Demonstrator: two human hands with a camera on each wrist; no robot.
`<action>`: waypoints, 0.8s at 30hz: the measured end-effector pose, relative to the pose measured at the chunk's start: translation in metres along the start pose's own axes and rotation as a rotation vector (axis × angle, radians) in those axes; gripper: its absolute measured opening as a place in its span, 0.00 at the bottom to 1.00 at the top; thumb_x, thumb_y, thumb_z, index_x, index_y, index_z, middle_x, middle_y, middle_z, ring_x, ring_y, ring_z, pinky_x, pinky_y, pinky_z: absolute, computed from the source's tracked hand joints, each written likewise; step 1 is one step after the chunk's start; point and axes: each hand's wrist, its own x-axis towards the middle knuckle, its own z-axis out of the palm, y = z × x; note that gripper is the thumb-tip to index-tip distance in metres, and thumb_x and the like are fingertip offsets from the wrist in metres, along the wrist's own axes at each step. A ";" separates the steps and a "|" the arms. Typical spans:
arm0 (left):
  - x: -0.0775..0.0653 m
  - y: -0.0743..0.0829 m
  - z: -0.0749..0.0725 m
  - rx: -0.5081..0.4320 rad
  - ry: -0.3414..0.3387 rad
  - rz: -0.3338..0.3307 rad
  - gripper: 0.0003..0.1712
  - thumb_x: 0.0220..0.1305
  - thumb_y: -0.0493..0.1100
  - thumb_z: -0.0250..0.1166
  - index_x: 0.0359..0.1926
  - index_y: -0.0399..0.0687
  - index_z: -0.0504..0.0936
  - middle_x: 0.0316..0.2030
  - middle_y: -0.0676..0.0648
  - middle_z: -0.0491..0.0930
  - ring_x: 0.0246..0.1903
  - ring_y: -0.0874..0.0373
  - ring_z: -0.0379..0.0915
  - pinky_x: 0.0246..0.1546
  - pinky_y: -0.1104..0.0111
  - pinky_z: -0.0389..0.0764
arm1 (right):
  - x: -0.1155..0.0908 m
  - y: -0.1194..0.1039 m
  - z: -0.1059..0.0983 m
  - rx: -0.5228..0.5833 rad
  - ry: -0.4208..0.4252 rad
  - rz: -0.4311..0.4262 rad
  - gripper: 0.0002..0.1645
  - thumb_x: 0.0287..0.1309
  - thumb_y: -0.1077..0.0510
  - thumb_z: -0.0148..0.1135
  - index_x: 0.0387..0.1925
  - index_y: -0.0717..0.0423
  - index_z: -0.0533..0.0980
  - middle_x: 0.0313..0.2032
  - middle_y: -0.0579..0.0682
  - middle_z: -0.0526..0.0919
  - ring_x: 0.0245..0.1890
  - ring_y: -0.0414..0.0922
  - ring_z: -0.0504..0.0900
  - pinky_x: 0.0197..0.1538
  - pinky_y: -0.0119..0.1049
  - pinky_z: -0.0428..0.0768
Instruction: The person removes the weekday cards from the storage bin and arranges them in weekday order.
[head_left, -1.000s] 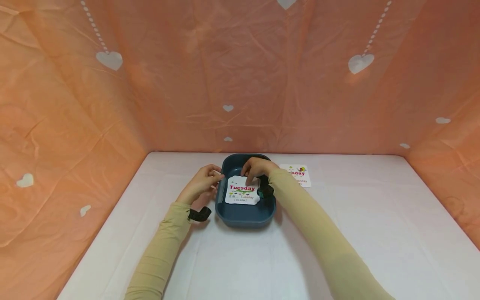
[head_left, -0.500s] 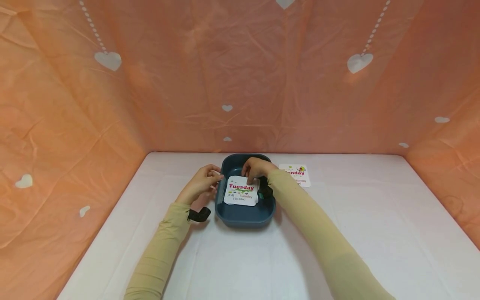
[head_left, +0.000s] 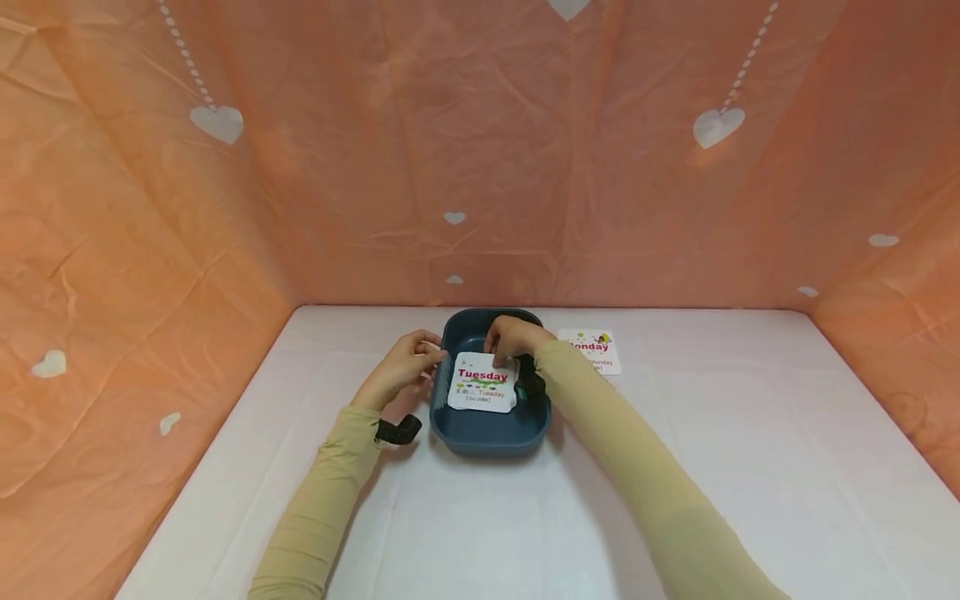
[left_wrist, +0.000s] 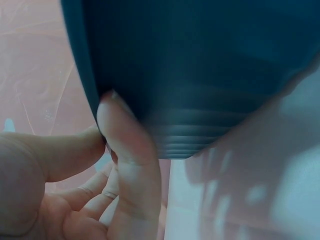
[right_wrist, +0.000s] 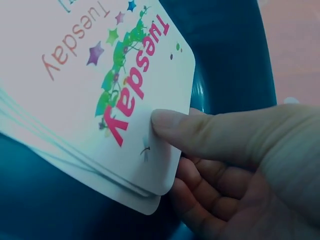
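Note:
A dark blue plastic bin [head_left: 491, 442] stands on the table, with a stack of white flashcards in it. The top flashcard [head_left: 480, 383] reads "Tuesday" in red above small stars. My right hand [head_left: 517, 336] pinches the stack at its upper right edge. In the right wrist view, the thumb [right_wrist: 175, 125] lies on the printed face and the other fingers curl beneath, while the edges of lower flashcards [right_wrist: 100, 182] fan out slightly. My left hand [head_left: 408, 362] holds the bin's left rim; in the left wrist view, thumb and index finger [left_wrist: 132, 150] pinch it.
Another flashcard [head_left: 592, 350], reading "Monday" and partly hidden by my right sleeve, lies on the table right of the bin. The white-covered table [head_left: 480, 533] meets orange cloth walls [head_left: 495, 167] with pale hearts at the back and sides.
The top flashcard has shifted very slightly left and toward me in the bin, under my right hand. Both hands have stayed almost in place.

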 end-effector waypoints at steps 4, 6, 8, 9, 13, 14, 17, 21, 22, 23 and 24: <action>0.001 -0.001 0.001 -0.005 -0.006 -0.012 0.18 0.69 0.36 0.57 0.56 0.31 0.67 0.36 0.36 0.75 0.21 0.58 0.72 0.20 0.68 0.74 | -0.001 0.000 -0.001 -0.021 0.002 0.003 0.13 0.45 0.70 0.72 0.36 0.61 0.80 0.31 0.50 0.77 0.32 0.43 0.72 0.35 0.33 0.73; 0.001 -0.002 0.001 -0.004 -0.010 -0.011 0.19 0.69 0.37 0.57 0.56 0.31 0.67 0.35 0.37 0.75 0.21 0.58 0.72 0.19 0.68 0.73 | -0.002 -0.002 -0.002 -0.029 0.003 -0.004 0.13 0.45 0.70 0.72 0.36 0.61 0.81 0.31 0.50 0.77 0.32 0.43 0.72 0.35 0.32 0.73; -0.001 0.001 0.000 0.004 -0.006 -0.017 0.19 0.69 0.36 0.57 0.56 0.31 0.67 0.35 0.38 0.75 0.22 0.57 0.72 0.20 0.67 0.73 | -0.004 -0.005 -0.003 -0.047 0.005 -0.023 0.13 0.46 0.70 0.72 0.36 0.61 0.81 0.30 0.49 0.77 0.32 0.43 0.72 0.35 0.32 0.73; 0.000 0.000 0.000 0.010 -0.002 -0.016 0.19 0.69 0.37 0.57 0.56 0.31 0.67 0.34 0.39 0.75 0.22 0.57 0.73 0.20 0.67 0.73 | -0.004 -0.006 -0.004 -0.048 0.006 -0.037 0.13 0.46 0.70 0.71 0.36 0.61 0.81 0.30 0.49 0.77 0.32 0.43 0.72 0.36 0.32 0.73; 0.000 0.001 -0.001 0.019 0.006 -0.037 0.18 0.69 0.38 0.58 0.56 0.33 0.68 0.33 0.42 0.75 0.24 0.56 0.73 0.22 0.66 0.74 | -0.007 -0.009 -0.008 -0.058 0.005 -0.068 0.11 0.47 0.70 0.71 0.36 0.62 0.81 0.30 0.49 0.77 0.32 0.43 0.72 0.36 0.32 0.73; 0.003 -0.003 -0.001 0.016 0.009 -0.033 0.18 0.69 0.38 0.58 0.55 0.34 0.68 0.32 0.43 0.75 0.23 0.56 0.73 0.22 0.66 0.73 | -0.008 -0.009 -0.010 -0.061 0.001 -0.078 0.11 0.48 0.69 0.71 0.36 0.61 0.81 0.30 0.49 0.77 0.32 0.43 0.72 0.37 0.33 0.73; 0.003 -0.003 -0.001 0.001 0.001 -0.024 0.18 0.69 0.38 0.58 0.55 0.33 0.68 0.33 0.43 0.75 0.23 0.56 0.73 0.22 0.66 0.73 | -0.010 -0.012 -0.014 -0.068 -0.019 -0.106 0.10 0.50 0.69 0.69 0.36 0.60 0.79 0.32 0.50 0.77 0.33 0.44 0.73 0.38 0.33 0.74; 0.004 -0.004 -0.001 0.010 0.003 -0.015 0.19 0.69 0.39 0.58 0.56 0.33 0.67 0.33 0.43 0.75 0.23 0.57 0.73 0.21 0.66 0.73 | -0.015 -0.012 -0.020 -0.048 -0.070 -0.159 0.10 0.53 0.72 0.64 0.38 0.62 0.76 0.34 0.52 0.77 0.35 0.45 0.73 0.39 0.33 0.74; 0.005 -0.004 -0.001 0.011 0.005 -0.016 0.20 0.69 0.39 0.59 0.56 0.33 0.67 0.33 0.43 0.75 0.23 0.57 0.73 0.21 0.66 0.72 | -0.016 -0.011 -0.021 -0.038 -0.082 -0.168 0.11 0.52 0.74 0.62 0.38 0.62 0.76 0.35 0.53 0.77 0.36 0.45 0.73 0.39 0.33 0.74; 0.005 -0.004 -0.001 0.012 0.006 -0.018 0.20 0.69 0.40 0.59 0.56 0.33 0.67 0.33 0.43 0.75 0.23 0.57 0.73 0.21 0.66 0.72 | -0.017 -0.010 -0.022 -0.031 -0.090 -0.177 0.13 0.52 0.76 0.60 0.39 0.62 0.76 0.35 0.53 0.77 0.36 0.46 0.74 0.40 0.33 0.74; 0.006 -0.004 0.000 0.015 0.006 -0.017 0.20 0.68 0.40 0.59 0.56 0.33 0.68 0.33 0.43 0.75 0.23 0.57 0.73 0.20 0.66 0.72 | -0.018 -0.009 -0.024 -0.024 -0.093 -0.185 0.15 0.51 0.77 0.59 0.40 0.63 0.75 0.36 0.53 0.77 0.37 0.46 0.74 0.40 0.33 0.75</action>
